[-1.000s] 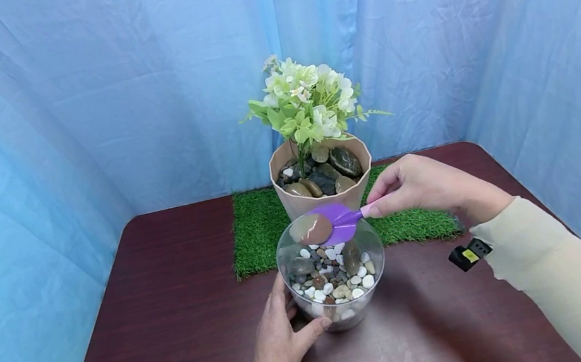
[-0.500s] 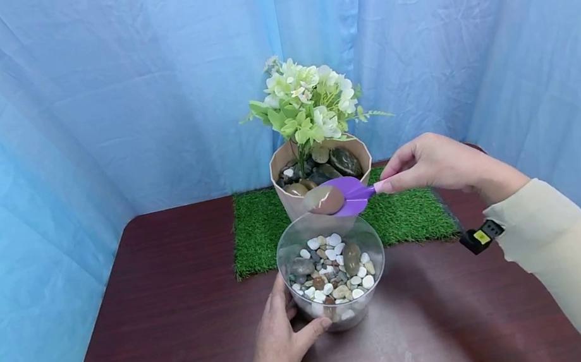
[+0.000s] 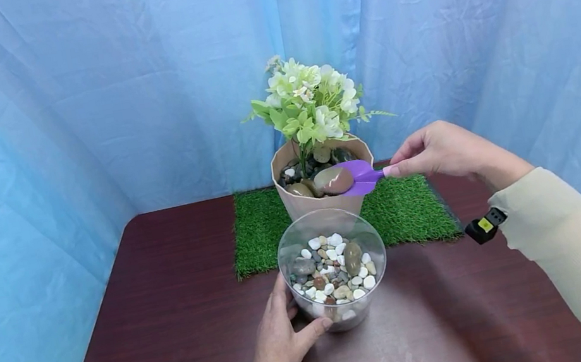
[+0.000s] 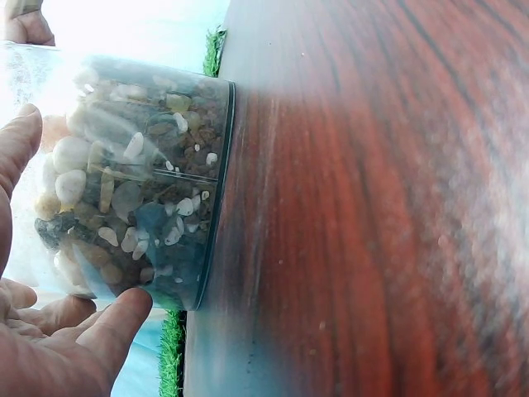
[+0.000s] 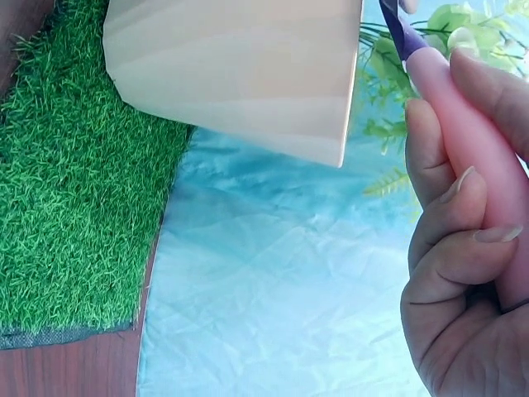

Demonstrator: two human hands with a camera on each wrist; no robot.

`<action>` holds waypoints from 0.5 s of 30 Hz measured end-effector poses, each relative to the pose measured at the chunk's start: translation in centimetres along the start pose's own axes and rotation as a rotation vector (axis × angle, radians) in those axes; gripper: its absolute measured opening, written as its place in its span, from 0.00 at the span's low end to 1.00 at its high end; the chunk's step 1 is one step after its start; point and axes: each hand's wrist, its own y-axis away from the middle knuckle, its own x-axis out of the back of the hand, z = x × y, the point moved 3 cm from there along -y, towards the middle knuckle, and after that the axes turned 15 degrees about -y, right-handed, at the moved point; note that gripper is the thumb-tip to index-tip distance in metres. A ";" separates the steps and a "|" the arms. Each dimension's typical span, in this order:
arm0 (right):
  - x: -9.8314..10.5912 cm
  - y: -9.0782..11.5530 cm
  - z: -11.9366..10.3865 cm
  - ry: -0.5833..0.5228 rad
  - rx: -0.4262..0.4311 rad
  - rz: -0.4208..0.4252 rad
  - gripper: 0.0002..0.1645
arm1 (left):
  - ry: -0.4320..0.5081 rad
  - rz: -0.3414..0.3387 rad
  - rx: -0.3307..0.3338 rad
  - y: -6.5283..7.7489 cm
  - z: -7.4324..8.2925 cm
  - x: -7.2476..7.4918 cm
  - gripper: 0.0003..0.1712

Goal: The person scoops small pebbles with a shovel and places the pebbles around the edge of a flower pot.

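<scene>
My left hand (image 3: 276,337) holds the near left side of a clear plastic pot (image 3: 351,319), thumb in front and fingers round the side. Layers of pebbles (image 4: 124,182) show through its wall. My right hand (image 3: 444,152) grips the pink handle (image 5: 475,145) of a small trowel with a purple blade (image 3: 363,176). A large brown-grey stone (image 3: 333,180) lies on the blade, above the near rim of a beige flowerpot (image 3: 314,206). Dark stones and an artificial plant with white flowers (image 3: 305,95) fill that pot. The blade tip is hidden under the stone.
The beige pot stands on a green grass mat (image 3: 412,218) behind the clear pot. Under everything is a dark red wooden table (image 3: 172,303). Blue curtains (image 3: 165,86) hang at the back and sides. A small black device (image 3: 485,225) is on the right wrist.
My right hand has lifted the trowel and stone from over the clear pot, moving away and slightly right to the beige flowerpot's rim. My left hand has stayed on the clear pot.
</scene>
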 end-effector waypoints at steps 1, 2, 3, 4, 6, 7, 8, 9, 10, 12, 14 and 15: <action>0.1 -0.1 0.0 0.001 -0.007 0.009 0.24 | -0.001 0.000 -0.001 0.0 0.0 0.0 0.69; 0.2 -0.1 0.1 0.005 -0.010 0.017 0.25 | 0.000 0.000 -0.002 0.0 0.0 0.0 0.69; 0.3 -0.2 0.1 0.003 -0.013 0.025 0.25 | -0.001 0.001 -0.003 0.0 0.0 0.0 0.68; 0.4 -0.3 0.1 0.003 -0.018 0.033 0.26 | -0.001 0.001 -0.004 0.0 0.0 0.0 0.68; 0.5 -0.4 0.2 -0.007 -0.027 0.041 0.27 | 0.001 0.000 -0.006 0.0 0.0 0.0 0.69; 0.5 -0.5 0.2 -0.010 -0.026 0.043 0.27 | 0.002 0.000 -0.007 0.0 0.0 0.0 0.69; 0.6 -0.6 0.3 -0.013 -0.027 0.045 0.27 | 0.003 0.000 -0.007 0.1 0.0 0.0 0.69; 0.6 -0.6 0.4 -0.014 -0.028 0.047 0.27 | 0.002 0.000 -0.007 0.1 0.0 0.0 0.69; 0.6 -0.7 0.4 -0.014 -0.028 0.049 0.27 | 0.003 0.000 -0.006 0.1 0.0 0.0 0.69; 0.7 -0.8 0.5 -0.002 -0.020 0.053 0.27 | 0.002 -0.002 -0.004 0.1 0.0 0.0 0.69; 0.8 -0.9 0.7 0.007 -0.017 0.057 0.26 | 0.003 -0.003 -0.001 0.1 0.0 0.0 0.69; 0.9 -0.9 0.7 0.010 -0.016 0.059 0.26 | 0.003 -0.004 0.000 0.1 0.0 0.1 0.69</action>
